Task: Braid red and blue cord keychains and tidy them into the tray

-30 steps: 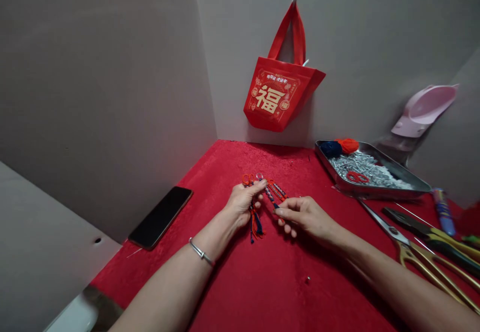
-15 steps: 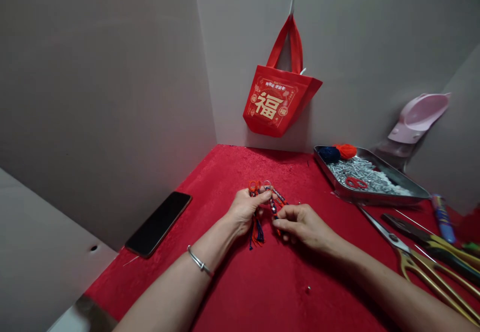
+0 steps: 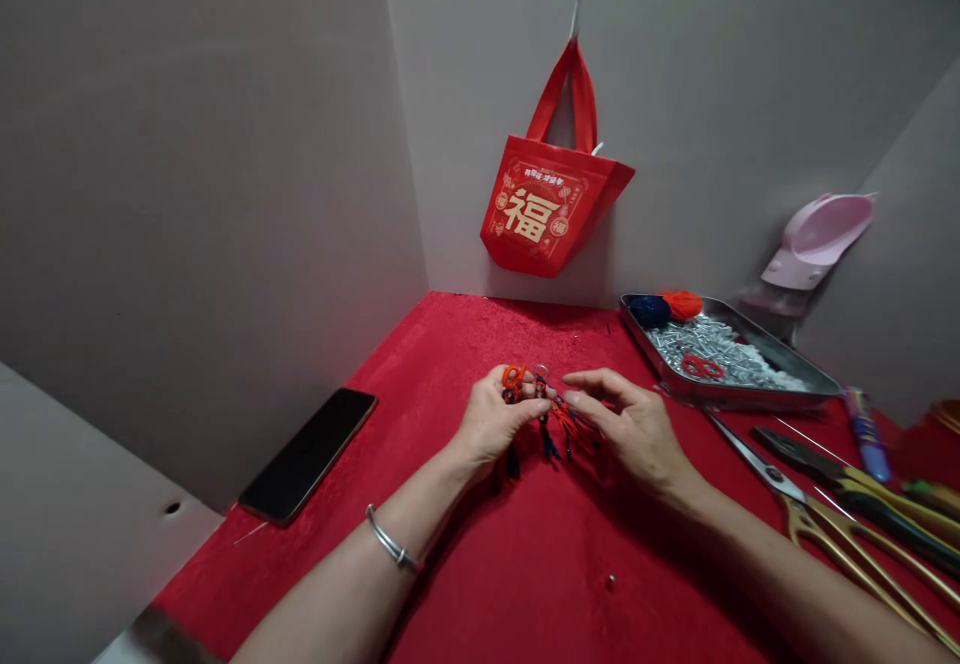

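My left hand [image 3: 487,422] is closed on a braided cord keychain of orange and navy yarn, pinched between thumb and fingers. Orange loops [image 3: 514,377] and a thin metal ring [image 3: 541,372] stick out above the fingers. Loose orange and navy tassel ends [image 3: 568,427] hang below and to the right of the thumb, slightly blurred. Just right of these strands is my right hand [image 3: 637,429], thumb and forefinger apart; its lower fingers are mostly hidden. A small shiny bead [image 3: 611,582] lies on the red cloth nearer to me.
A metal tray [image 3: 750,402] at the right holds small silvery pieces, yarn balls [image 3: 681,305] and a red cord piece [image 3: 703,367]. Gold-handled scissors [image 3: 780,479], pliers [image 3: 806,452] and a blue tube [image 3: 866,434] lie closer. A phone [image 3: 307,456] lies left; a red bag [image 3: 551,209] hangs behind.
My right hand has let go of the beaded cord and drawn its fingers apart, slightly up and right. The strands have fanned out to the right. The view has shifted slightly.
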### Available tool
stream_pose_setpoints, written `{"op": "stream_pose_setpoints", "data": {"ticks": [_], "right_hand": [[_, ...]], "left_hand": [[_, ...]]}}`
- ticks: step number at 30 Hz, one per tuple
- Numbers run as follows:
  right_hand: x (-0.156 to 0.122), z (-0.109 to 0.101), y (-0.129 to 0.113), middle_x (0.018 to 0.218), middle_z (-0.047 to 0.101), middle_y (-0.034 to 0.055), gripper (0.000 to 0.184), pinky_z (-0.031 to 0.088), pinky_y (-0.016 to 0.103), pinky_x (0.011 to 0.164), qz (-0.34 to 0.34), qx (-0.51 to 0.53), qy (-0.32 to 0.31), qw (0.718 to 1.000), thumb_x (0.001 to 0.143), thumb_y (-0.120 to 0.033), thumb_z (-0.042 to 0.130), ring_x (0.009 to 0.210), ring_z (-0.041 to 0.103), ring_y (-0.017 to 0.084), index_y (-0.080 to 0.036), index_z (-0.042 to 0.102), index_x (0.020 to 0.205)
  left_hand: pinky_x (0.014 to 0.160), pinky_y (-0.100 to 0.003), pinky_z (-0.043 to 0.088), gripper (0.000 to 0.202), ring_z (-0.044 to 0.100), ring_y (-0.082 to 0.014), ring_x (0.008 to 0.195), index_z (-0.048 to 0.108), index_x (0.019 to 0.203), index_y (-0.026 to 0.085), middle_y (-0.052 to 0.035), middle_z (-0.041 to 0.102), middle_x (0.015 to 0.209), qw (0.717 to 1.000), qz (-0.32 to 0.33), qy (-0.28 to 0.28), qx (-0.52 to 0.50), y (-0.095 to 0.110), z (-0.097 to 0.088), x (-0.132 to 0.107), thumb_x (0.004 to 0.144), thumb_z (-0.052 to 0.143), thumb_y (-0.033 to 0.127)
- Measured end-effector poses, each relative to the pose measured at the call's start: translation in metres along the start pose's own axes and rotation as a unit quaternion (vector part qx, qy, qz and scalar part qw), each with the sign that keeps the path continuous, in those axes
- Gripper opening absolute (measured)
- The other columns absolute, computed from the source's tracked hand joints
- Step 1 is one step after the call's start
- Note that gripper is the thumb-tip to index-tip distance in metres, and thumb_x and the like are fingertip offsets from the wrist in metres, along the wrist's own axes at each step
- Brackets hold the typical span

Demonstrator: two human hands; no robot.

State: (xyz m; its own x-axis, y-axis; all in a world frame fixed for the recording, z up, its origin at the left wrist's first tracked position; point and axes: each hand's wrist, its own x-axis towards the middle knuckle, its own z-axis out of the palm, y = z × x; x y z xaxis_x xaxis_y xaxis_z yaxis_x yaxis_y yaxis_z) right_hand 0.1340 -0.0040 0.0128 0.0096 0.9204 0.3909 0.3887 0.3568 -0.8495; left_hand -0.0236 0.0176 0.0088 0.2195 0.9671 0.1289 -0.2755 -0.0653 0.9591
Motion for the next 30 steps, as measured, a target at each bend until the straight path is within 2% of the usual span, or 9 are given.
{"op": "stream_pose_setpoints", "data": {"ticks": [4,9,17,19,22,23,25,27,30], "right_hand": [[0.001,-0.004,-0.011,0.073,0.058,0.0023,0.022,0.040,0.025,0.054,-0.074,-0.027,0.010,0.997,0.075,-0.036,0.060,0.063,0.052,0.013,-0.018,0.067,0.086],[-0.002,-0.003,-0.013,0.071,0.057,0.0026,0.014,0.042,0.027,0.056,-0.119,-0.027,0.031,0.992,0.078,-0.031,0.059,0.064,0.052,0.013,-0.019,0.065,0.081],[-0.005,-0.001,-0.018,0.070,0.058,0.0023,0.008,0.042,0.027,0.059,-0.138,-0.010,0.041,0.990,0.077,-0.026,0.060,0.065,0.053,0.014,-0.019,0.065,0.075],[-0.001,-0.003,-0.016,0.073,0.059,0.0025,0.011,0.043,0.028,0.062,-0.097,0.007,0.026,0.995,0.075,-0.029,0.061,0.068,0.055,0.014,-0.019,0.065,0.076],[0.010,-0.010,-0.002,0.086,0.062,0.0045,0.036,0.045,0.029,0.062,0.001,0.032,0.012,0.999,0.075,-0.037,0.060,0.075,0.058,0.017,-0.019,0.058,0.106],[0.014,-0.012,0.004,0.089,0.062,0.0058,0.043,0.046,0.029,0.062,0.022,0.017,0.013,1.000,0.075,-0.038,0.059,0.076,0.058,0.018,-0.018,0.053,0.113],[0.019,-0.014,0.019,0.090,0.063,0.0080,0.038,0.046,0.032,0.065,0.025,-0.077,0.001,0.997,0.078,-0.039,0.054,0.079,0.058,0.020,-0.016,0.056,0.109],[0.021,-0.013,0.029,0.086,0.064,0.0093,0.028,0.043,0.035,0.070,-0.012,-0.222,-0.047,0.974,0.080,-0.039,0.050,0.080,0.057,0.022,-0.017,0.064,0.091],[0.018,-0.004,0.032,0.083,0.063,0.0117,0.035,0.040,0.037,0.067,-0.055,-0.417,-0.103,0.901,0.083,-0.043,0.043,0.081,0.054,0.025,-0.019,0.067,0.076]], "left_hand": [[0.065,-0.023,0.040,0.026,0.056,-0.0117,0.067,0.051,0.079,0.016,0.0003,0.061,0.072,0.995,0.039,0.005,0.093,0.000,0.004,-0.003,0.061,0.069,0.017],[0.059,-0.020,0.036,0.020,0.051,-0.0106,0.062,0.053,0.084,0.020,0.0022,0.059,0.068,0.977,0.106,0.017,0.185,-0.001,0.005,-0.007,0.068,0.064,0.020],[0.064,-0.020,0.038,0.020,0.054,-0.0107,0.065,0.054,0.088,0.020,0.0000,0.063,0.074,0.975,0.123,0.001,0.183,0.003,0.008,-0.011,0.070,0.062,0.018],[0.064,-0.020,0.038,0.022,0.054,-0.0107,0.066,0.057,0.084,0.018,0.0001,0.062,0.073,0.987,0.083,-0.019,0.136,0.001,0.007,-0.010,0.065,0.067,0.017],[0.056,-0.019,0.038,0.014,0.052,-0.0083,0.056,0.060,0.075,0.014,-0.0003,0.060,0.065,0.996,-0.067,-0.040,0.032,-0.003,0.002,-0.004,0.064,0.067,0.016],[0.051,-0.018,0.037,0.009,0.050,-0.0072,0.051,0.059,0.073,0.012,-0.0008,0.060,0.062,0.991,-0.129,-0.025,-0.003,-0.005,0.000,-0.001,0.066,0.065,0.016],[0.043,-0.018,0.034,0.003,0.049,-0.0067,0.044,0.057,0.072,0.011,-0.0022,0.060,0.060,0.973,-0.223,0.026,-0.053,-0.008,-0.005,0.005,0.071,0.058,0.014],[0.040,-0.018,0.034,0.001,0.052,-0.0086,0.044,0.053,0.075,0.012,-0.0037,0.061,0.061,0.961,-0.259,0.064,-0.078,-0.010,-0.010,0.009,0.074,0.053,0.012],[0.040,-0.019,0.037,0.004,0.056,-0.0109,0.044,0.048,0.078,0.014,-0.0042,0.063,0.063,0.958,-0.259,0.079,-0.093,-0.011,-0.014,0.013,0.076,0.048,0.011]]}}
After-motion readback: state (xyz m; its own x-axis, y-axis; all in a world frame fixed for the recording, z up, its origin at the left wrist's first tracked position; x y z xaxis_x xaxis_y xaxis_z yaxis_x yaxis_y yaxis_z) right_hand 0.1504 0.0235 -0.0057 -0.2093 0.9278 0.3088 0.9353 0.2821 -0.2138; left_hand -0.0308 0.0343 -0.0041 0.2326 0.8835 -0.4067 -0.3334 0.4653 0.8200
